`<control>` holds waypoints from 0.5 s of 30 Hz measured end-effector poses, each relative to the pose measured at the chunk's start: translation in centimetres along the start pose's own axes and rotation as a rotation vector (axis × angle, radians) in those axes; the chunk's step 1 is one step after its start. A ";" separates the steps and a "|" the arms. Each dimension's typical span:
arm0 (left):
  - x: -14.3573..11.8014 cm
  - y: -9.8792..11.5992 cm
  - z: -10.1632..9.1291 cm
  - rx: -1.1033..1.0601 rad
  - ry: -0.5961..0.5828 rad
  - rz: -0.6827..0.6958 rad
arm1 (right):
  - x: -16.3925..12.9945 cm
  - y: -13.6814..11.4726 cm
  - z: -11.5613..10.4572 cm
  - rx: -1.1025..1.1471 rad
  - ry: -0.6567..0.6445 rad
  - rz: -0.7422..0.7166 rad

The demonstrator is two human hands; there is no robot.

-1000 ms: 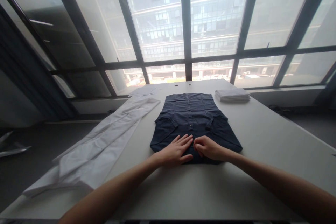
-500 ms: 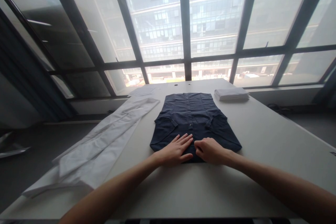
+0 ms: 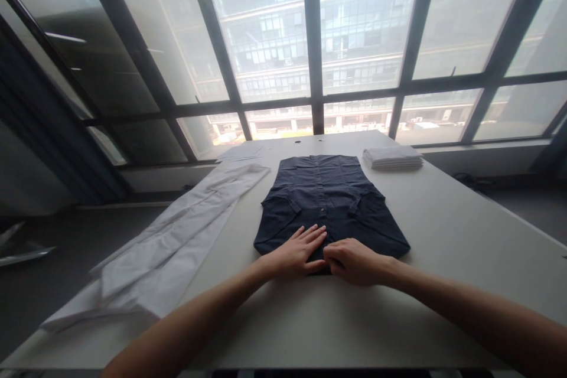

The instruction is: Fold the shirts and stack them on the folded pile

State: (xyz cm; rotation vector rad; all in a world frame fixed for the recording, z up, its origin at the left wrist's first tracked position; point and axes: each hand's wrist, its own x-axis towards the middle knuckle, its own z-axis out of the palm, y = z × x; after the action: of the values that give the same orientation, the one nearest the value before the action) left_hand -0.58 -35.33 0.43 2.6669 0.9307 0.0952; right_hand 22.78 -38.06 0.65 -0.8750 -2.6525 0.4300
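A dark navy button-front shirt (image 3: 319, 189) lies spread out on the white table, its row of buttons running down the middle. Near its closest edge, my left hand (image 3: 296, 254) rests flat on the cloth with the fingers spread. Just to the right, my right hand (image 3: 354, 261) is closed, its fingers curled and pinched at the shirt's near edge beside the button strip. The fingertips are partly hidden, and the fabric between them hardly shows. My two hands almost touch.
Along the left side of the table (image 3: 248, 319) lies a long white garment (image 3: 177, 230). A folded white stack (image 3: 392, 157) sits at the back right, and thin white sheets (image 3: 241, 153) at the back left. Large windows (image 3: 270, 29) rise behind the table.
My right hand has shifted slightly left and towards me, closer to my left thumb. The left hand stays flat in the same place on the shirt.
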 end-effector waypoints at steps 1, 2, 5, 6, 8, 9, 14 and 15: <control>0.0 0.0 0.0 0.002 0.000 0.001 | 0.0 0.0 0.1 -0.001 0.000 0.016; 0.0 -0.1 0.0 0.006 -0.002 0.002 | 0.0 0.0 0.1 -0.001 0.004 0.031; 0.0 -0.1 -0.1 0.025 -0.009 0.016 | 0.0 -0.1 0.2 0.006 0.024 0.062; 0.0 -0.1 -0.2 0.031 -0.014 0.024 | 0.1 -0.2 0.1 0.009 0.027 0.063; -0.1 -0.1 -0.3 0.042 -0.027 0.035 | 0.1 -0.3 0.1 0.015 0.025 0.051; -0.1 -0.1 -0.4 0.047 -0.035 0.034 | 0.1 -0.3 0.0 0.018 0.022 0.041; -0.2 0.1 -0.4 0.051 -0.057 0.021 | 0.1 -0.1 -0.1 0.021 0.017 0.019; -0.3 0.1 -0.4 0.045 -0.054 0.024 | 0.1 -0.1 -0.1 0.018 0.015 0.021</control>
State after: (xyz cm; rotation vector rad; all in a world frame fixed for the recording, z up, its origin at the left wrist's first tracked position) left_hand -0.82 -35.45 0.86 2.7076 0.8948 0.0074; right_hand 22.71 -38.03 0.79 -0.8980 -2.6242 0.4498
